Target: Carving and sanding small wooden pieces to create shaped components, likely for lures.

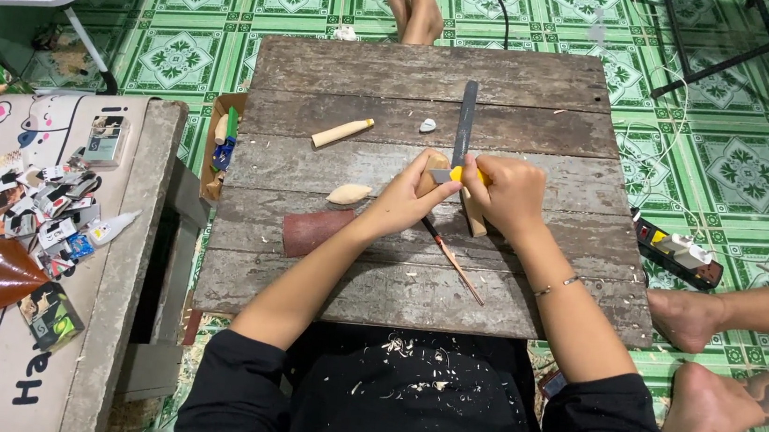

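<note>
A small pale wooden piece [432,176] is pinched between the curled fingers of the left hand [408,199], low over the plank board [414,294]. The right hand [506,195] is closed in a fist around the yellow handle of a carving knife [455,174], whose blade is laid against the piece just beside the left fingertips. A long dark file [465,120] lies on the board just beyond both sets of fingers.

The work is judged to be partly done: shavings are scattered over the black apron [415,388], and a shaped oval blank [349,194] and a rounded dowel [342,132] lie to the left of the left fingers. The piece in hand is largely hidden, so its finish cannot be told. A sheet of brown sandpaper [313,231] lies near the left wrist and a thin pencil-like stick [455,262] beneath the right wrist.

The weathered board is set on a green patterned tile floor [184,56]; another person's bare feet [699,368] are seen at the right.
</note>
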